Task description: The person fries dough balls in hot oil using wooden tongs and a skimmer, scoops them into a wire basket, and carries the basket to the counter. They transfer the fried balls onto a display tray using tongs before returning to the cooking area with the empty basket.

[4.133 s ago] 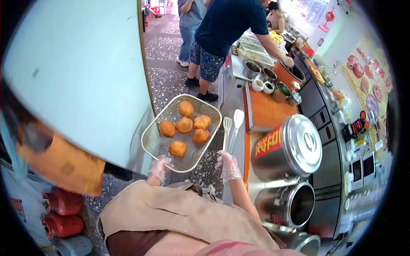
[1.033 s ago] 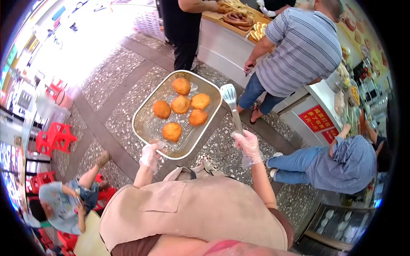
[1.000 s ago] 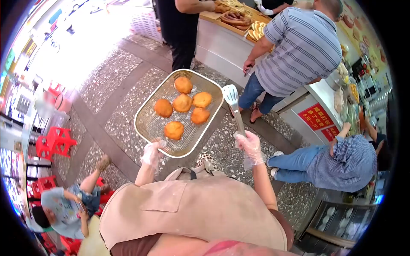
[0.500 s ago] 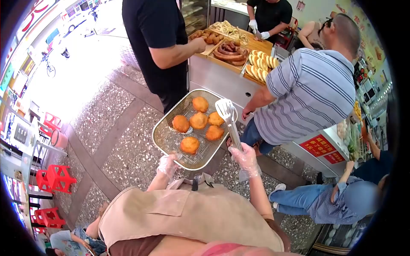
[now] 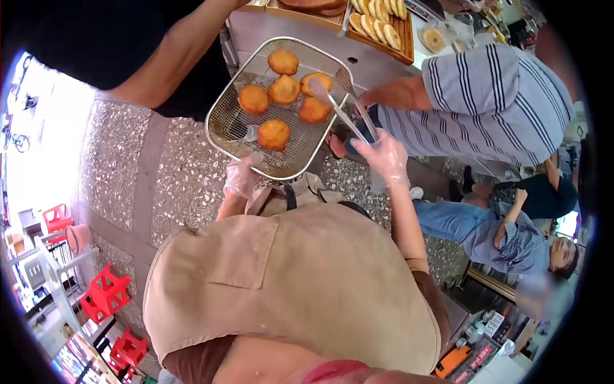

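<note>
A rectangular wire mesh basket with a metal rim carries several round, golden-brown fried pastries. My left hand, in a clear plastic glove, grips the basket's near left rim. In my right hand, also gloved in clear plastic, are metal tongs with their arms apart. One tong head lies over the pastries at the basket's right side; I cannot tell whether it touches one. The other arm reaches toward the right rim.
Ahead stands a counter with wooden trays of sliced bread and sausages. A person in black is close at the left, and a person in a striped shirt is close at the right. Red stools stand at the lower left.
The tongs have gone from upright and closed together beside the basket to spread and tilted over its right side. The basket has moved closer to the counter, and the person in black appears nearer.
</note>
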The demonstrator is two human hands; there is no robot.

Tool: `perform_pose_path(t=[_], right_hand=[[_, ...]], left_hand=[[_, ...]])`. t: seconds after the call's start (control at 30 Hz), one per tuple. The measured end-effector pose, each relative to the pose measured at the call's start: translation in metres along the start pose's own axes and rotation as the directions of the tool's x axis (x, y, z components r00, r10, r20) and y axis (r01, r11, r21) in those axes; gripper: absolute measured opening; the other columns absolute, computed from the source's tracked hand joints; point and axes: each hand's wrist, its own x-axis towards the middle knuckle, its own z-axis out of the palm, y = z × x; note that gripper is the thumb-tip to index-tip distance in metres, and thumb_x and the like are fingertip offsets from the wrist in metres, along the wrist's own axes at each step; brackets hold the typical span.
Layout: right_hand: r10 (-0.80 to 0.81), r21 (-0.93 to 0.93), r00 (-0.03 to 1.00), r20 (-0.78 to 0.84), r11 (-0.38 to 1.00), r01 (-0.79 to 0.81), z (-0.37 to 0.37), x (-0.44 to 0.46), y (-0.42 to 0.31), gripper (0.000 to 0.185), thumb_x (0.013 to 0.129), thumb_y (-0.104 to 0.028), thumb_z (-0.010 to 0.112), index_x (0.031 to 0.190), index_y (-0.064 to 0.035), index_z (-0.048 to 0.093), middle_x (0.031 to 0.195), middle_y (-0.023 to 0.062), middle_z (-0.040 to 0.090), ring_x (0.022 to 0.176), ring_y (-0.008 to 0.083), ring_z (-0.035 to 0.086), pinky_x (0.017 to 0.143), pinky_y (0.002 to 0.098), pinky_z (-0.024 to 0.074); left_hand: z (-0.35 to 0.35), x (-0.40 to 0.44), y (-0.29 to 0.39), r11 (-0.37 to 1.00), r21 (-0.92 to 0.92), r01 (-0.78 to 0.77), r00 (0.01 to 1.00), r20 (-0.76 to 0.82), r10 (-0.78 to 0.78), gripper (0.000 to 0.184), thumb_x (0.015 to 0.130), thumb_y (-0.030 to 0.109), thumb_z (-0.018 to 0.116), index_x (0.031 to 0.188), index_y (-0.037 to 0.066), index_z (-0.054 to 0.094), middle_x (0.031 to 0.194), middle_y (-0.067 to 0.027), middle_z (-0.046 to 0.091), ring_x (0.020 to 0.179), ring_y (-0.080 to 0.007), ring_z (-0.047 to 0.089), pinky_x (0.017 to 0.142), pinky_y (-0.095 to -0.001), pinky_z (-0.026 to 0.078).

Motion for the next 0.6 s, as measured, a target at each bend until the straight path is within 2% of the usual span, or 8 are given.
perform_pose_path(t=[0.03,0.07,0.13,0.2,0.37,0.4,0.5,0.6], right_hand=[[0.019,-0.282,1.000,0.019,0.959,-0.013,-0.001,0.005,-0.007,0.053,0.068,-0.050,0.066,0.092,-0.0021,0.063,0.070,0.0179,0.062,0.068,0.0298,0.063,0.063,0.0390,0.0481],[0.032,-0.286,0.999,0.029,0.958,-0.022,-0.002,0.011,-0.011,0.053,0.068,-0.050,0.066,0.092,-0.0021,0.063,0.070,0.0179,0.062,0.068,0.0298,0.063,0.063,0.0390,0.0481],[0.057,-0.251,0.993,0.105,0.968,-0.029,-0.004,0.027,-0.019,0.060,0.066,-0.059,0.060,0.088,-0.0033,0.063,0.074,0.0217,0.062,0.076,0.0383,0.060,0.067,0.0449,0.0474],[0.062,-0.262,0.991,0.118,0.965,-0.029,-0.003,0.051,-0.031,0.060,0.065,-0.058,0.061,0.084,-0.0012,0.063,0.075,0.0225,0.062,0.077,0.0369,0.061,0.069,0.0441,0.0478],[0.033,-0.226,0.978,0.208,0.974,0.016,0.022,0.139,-0.038,0.063,0.063,-0.059,0.061,0.078,0.0012,0.066,0.078,0.0240,0.063,0.079,0.0353,0.062,0.072,0.0424,0.0483],[0.049,-0.215,0.960,0.276,0.977,0.012,0.022,0.156,-0.043,0.063,0.062,-0.060,0.061,0.078,0.0011,0.066,0.080,0.0239,0.063,0.080,0.0348,0.062,0.073,0.0416,0.0482],[0.048,-0.147,0.925,0.377,0.989,0.008,0.026,0.196,-0.051,0.065,0.062,-0.061,0.061,0.079,0.0008,0.067,0.083,0.0233,0.063,0.082,0.0338,0.062,0.075,0.0403,0.0478],[0.049,-0.095,0.893,0.447,0.995,-0.007,0.026,0.228,-0.059,0.066,0.061,-0.062,0.062,0.080,0.0003,0.068,0.084,0.0218,0.064,0.084,0.0325,0.062,0.077,0.0389,0.0471]], left_hand=[[0.005,0.000,0.014,0.997,0.073,-0.028,0.999,0.043,0.025,0.020,0.073,0.016,0.057,0.082,-0.001,0.060,0.077,-0.0071,0.060,0.067,-0.0165,0.056,0.058,-0.0296,0.046],[0.007,0.000,0.021,0.987,0.148,-0.059,0.995,0.086,0.046,0.018,0.073,0.015,0.054,0.081,0.000,0.060,0.072,-0.0053,0.058,0.067,-0.0156,0.055,0.058,-0.0293,0.045],[0.000,0.016,0.019,0.968,0.231,-0.094,0.988,0.141,0.062,0.020,0.075,0.019,0.056,0.079,0.000,0.062,0.074,-0.0057,0.059,0.068,-0.0161,0.056,0.061,-0.0280,0.046],[0.004,0.034,0.021,0.983,0.161,-0.093,0.995,0.057,0.085,0.028,0.072,0.021,0.060,0.090,-0.002,0.059,0.083,-0.0069,0.060,0.069,-0.0160,0.056,0.057,-0.0290,0.047],[0.005,0.069,0.034,0.969,0.233,-0.080,0.993,0.103,0.057,0.027,0.071,0.020,0.061,0.093,0.004,0.058,0.082,-0.0030,0.058,0.070,-0.0124,0.054,0.057,-0.0260,0.046],[0.010,0.072,0.037,0.969,0.232,-0.086,0.994,0.090,0.066,0.027,0.071,0.020,0.061,0.093,0.004,0.058,0.082,-0.0030,0.058,0.070,-0.0124,0.054,0.057,-0.0260,0.046],[0.041,0.073,0.061,0.978,0.210,0.014,0.991,-0.132,0.014,0.026,0.070,0.009,0.063,0.095,0.002,0.059,0.080,-0.0040,0.060,0.072,-0.0144,0.058,0.063,-0.0271,0.048],[0.050,0.086,0.067,0.985,0.160,-0.058,0.986,-0.144,0.081,0.029,0.069,0.005,0.063,0.098,0.000,0.059,0.082,-0.0060,0.062,0.074,-0.0160,0.059,0.067,-0.0277,0.048]])
